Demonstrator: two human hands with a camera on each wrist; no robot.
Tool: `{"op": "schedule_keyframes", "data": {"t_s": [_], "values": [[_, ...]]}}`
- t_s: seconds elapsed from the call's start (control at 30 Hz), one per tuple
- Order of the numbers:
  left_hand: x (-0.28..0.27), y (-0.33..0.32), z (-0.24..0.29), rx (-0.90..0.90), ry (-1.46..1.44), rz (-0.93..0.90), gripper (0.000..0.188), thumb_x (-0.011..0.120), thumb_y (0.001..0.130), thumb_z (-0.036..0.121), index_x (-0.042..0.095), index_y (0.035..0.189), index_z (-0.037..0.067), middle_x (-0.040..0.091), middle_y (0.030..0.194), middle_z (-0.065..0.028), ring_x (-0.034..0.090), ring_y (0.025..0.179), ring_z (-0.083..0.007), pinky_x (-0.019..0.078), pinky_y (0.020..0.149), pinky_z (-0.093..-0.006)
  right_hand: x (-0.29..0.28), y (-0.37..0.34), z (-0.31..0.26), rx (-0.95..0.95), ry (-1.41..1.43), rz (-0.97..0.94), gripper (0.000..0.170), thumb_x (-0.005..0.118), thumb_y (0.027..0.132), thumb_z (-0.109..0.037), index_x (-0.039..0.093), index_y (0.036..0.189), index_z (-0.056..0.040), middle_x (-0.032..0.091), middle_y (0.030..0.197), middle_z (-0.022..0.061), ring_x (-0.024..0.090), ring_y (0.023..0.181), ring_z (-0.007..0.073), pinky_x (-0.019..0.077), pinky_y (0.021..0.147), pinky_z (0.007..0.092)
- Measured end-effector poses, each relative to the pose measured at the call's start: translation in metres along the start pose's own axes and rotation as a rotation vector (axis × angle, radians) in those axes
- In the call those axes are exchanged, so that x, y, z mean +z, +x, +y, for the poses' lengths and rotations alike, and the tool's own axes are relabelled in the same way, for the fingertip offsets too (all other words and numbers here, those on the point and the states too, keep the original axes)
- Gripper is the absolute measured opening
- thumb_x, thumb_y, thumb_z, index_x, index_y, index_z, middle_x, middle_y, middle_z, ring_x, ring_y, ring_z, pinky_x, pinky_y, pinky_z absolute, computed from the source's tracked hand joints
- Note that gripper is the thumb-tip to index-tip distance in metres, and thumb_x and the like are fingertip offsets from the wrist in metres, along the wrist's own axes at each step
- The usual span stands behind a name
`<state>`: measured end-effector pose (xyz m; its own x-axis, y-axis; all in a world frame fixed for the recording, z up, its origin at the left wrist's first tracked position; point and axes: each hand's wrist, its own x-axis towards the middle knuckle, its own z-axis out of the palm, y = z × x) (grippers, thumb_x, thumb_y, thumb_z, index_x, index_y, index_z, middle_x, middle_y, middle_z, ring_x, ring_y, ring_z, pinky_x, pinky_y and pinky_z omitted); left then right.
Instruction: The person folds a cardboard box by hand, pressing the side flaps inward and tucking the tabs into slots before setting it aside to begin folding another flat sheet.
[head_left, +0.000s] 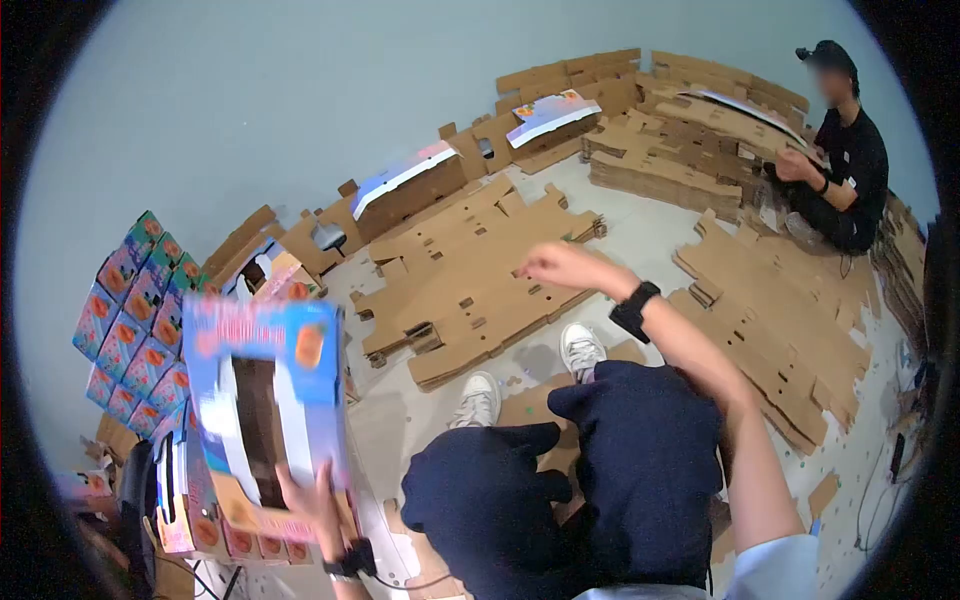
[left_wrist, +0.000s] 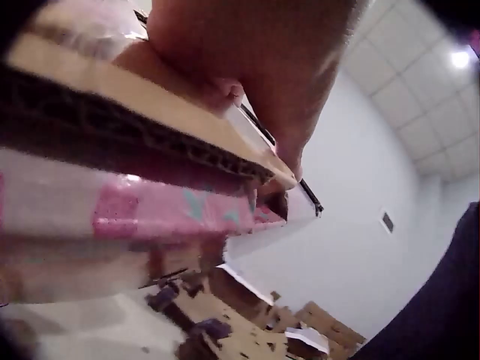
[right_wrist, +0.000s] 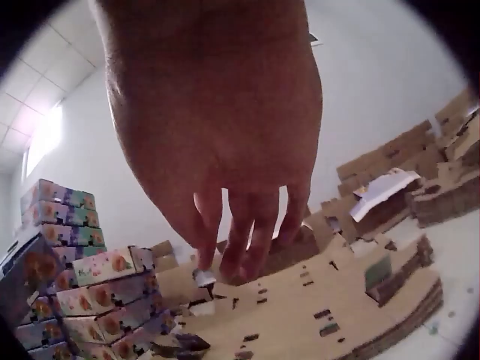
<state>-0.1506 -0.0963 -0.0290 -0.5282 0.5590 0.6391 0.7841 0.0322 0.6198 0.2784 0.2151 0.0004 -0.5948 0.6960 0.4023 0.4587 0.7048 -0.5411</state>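
Observation:
My left hand (head_left: 318, 505) grips the near edge of a printed cardboard box (head_left: 320, 385) at the lower left of the head view. The box is blue, pink and orange, with a fruit picture and a long opening between white edges. In the left wrist view, fingers (left_wrist: 289, 154) bend over the brown cut edge of the cardboard, above a pink printed panel (left_wrist: 180, 210). My right hand (head_left: 570, 268) hangs in the air over a stack of flat brown cardboard (head_left: 500, 275), its fingers loosely bent and holding nothing.
Printed fruit boxes (head_left: 140, 320) are piled at the left, and more stand beneath the held box. Flat cardboard (head_left: 770, 330) lies at the right. Cardboard pieces with printed flaps (head_left: 405, 180) line the wall. A person in black (head_left: 850, 160) sits at the far right.

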Motion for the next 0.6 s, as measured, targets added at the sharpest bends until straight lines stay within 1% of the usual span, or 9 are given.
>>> {"op": "schedule_keyframes", "data": {"t_s": [0.03,0.1,0.17,0.27,0.33,0.37,0.43,0.53,0.6], "values": [[0.023,0.017,0.024,0.059,0.019,0.1,0.045,0.081,0.066,0.01,0.053,0.099,-0.003,0.062,0.09,-0.0147,0.058,0.082,-0.0212,0.0477,0.076,-0.034,-0.009,0.018,-0.018,-0.091,-0.038,0.078,0.024,0.052,0.087,-0.021,0.062,0.101,-0.0032,0.065,0.095,0.0125,0.062,0.089,0.0303,0.0489,0.078,0.0384],[0.053,0.059,0.063,0.084,0.17,-0.008,0.056,0.085,0.062,0.025,0.054,0.1,-0.002,0.064,0.088,-0.0208,0.063,0.079,-0.0327,0.0497,0.07,-0.0382,-0.019,0.05,-0.068,-0.341,-0.034,0.319,0.019,0.053,0.085,-0.014,0.058,0.101,-0.0056,0.06,0.097,0.0096,0.059,0.092,0.0279,0.0483,0.078,0.0375],[0.093,0.095,0.1,0.132,0.161,-0.052,0.057,0.085,0.06,0.032,0.054,0.096,0.001,0.065,0.088,-0.0197,0.064,0.079,-0.0341,0.0498,0.066,-0.0399,-0.021,0.078,-0.109,-0.485,-0.164,0.428,0.019,0.054,0.081,-0.011,0.058,0.1,-0.0095,0.058,0.098,0.0087,0.059,0.091,0.0248,0.0474,0.079,0.0376],[0.148,0.129,0.139,0.398,0.128,-0.178,0.061,0.082,0.061,0.044,0.051,0.094,0.002,0.062,0.08,-0.019,0.061,0.074,-0.0373,0.0477,0.063,-0.0415,-0.005,0.074,-0.145,-0.616,-0.417,0.423,0.02,0.057,0.078,-0.012,0.058,0.099,-0.0101,0.056,0.097,0.0084,0.057,0.092,0.0221,0.0443,0.083,0.0373],[0.179,0.139,0.158,0.505,0.18,-0.334,0.054,0.078,0.066,0.039,0.052,0.093,0.0,0.062,0.08,-0.0205,0.061,0.076,-0.0385,0.0476,0.064,-0.0439,0.012,0.062,-0.144,-0.705,-0.734,0.233,0.028,0.061,0.075,-0.016,0.055,0.101,-0.0074,0.055,0.097,0.0067,0.054,0.095,0.0205,0.0407,0.086,0.0351],[0.193,0.141,0.162,0.565,0.206,-0.411,0.05,0.076,0.067,0.036,0.053,0.093,0.0,0.062,0.08,-0.0213,0.061,0.077,-0.0387,0.0478,0.065,-0.0446,0.019,0.054,-0.138,-0.698,-0.734,0.231,0.028,0.061,0.075,-0.016,0.055,0.101,-0.0074,0.055,0.097,0.0067,0.054,0.095,0.0205,0.0407,0.086,0.0351],[0.216,0.135,0.17,0.562,0.174,-0.57,0.042,0.071,0.066,0.029,0.053,0.092,0.001,0.062,0.082,-0.0227,0.06,0.081,-0.0401,0.0471,0.066,-0.0455,0.031,0.037,-0.117,-0.557,-0.776,0.104,0.036,0.063,0.072,-0.017,0.052,0.103,-0.0043,0.053,0.097,0.0058,0.052,0.098,0.0203,0.0386,0.083,0.0338],[0.221,0.108,0.177,0.615,0.213,-0.814,0.059,0.076,0.065,0.045,0.056,0.089,-0.004,0.062,0.079,-0.0244,0.063,0.075,-0.0388,0.0492,0.066,-0.0448,0.034,0.008,-0.079,-0.427,-0.868,-0.049,0.038,0.063,0.071,-0.018,0.051,0.104,-0.0043,0.054,0.092,0.0055,0.053,0.091,0.0189,0.038,0.076,0.0316],[0.211,0.086,0.173,0.659,0.214,-0.904,0.064,0.077,0.061,0.051,0.057,0.086,-0.005,0.063,0.078,-0.0244,0.063,0.074,-0.0385,0.0495,0.066,-0.0445,0.042,-0.021,-0.067,-0.416,-1.141,-0.172,0.036,0.061,0.075,-0.023,0.053,0.103,-0.0019,0.055,0.09,0.0074,0.055,0.088,0.019,0.0379,0.076,0.0333]]}}
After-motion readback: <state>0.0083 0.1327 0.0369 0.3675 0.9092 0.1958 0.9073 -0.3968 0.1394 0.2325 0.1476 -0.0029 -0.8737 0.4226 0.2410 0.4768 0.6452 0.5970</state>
